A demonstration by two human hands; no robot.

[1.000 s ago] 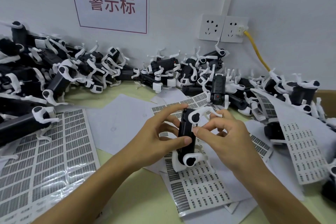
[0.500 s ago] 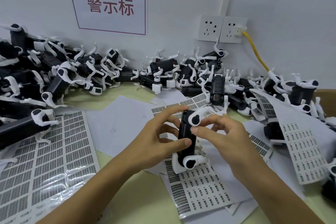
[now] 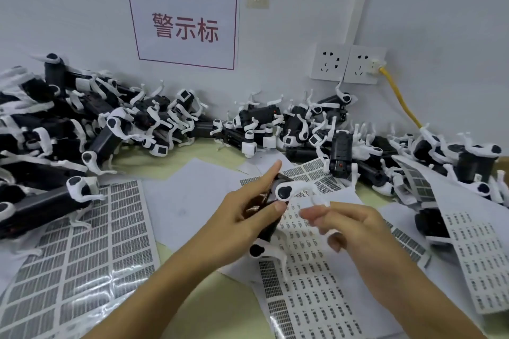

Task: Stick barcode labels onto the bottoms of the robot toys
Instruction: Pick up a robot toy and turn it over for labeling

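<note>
The right hand (image 3: pixel 355 231) now sits apart from the black-bodied, white-legged plastic robot toy (image 3: pixel 271 209), fingers loose, no longer touching it; the left hand (image 3: pixel 242 220) alone holds the toy, tilted differently.

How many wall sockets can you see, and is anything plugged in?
2. Left socket sits empty on the wall right of the red-lettered sign; right socket adjoins it, with the yellow cable plugged in.
</note>
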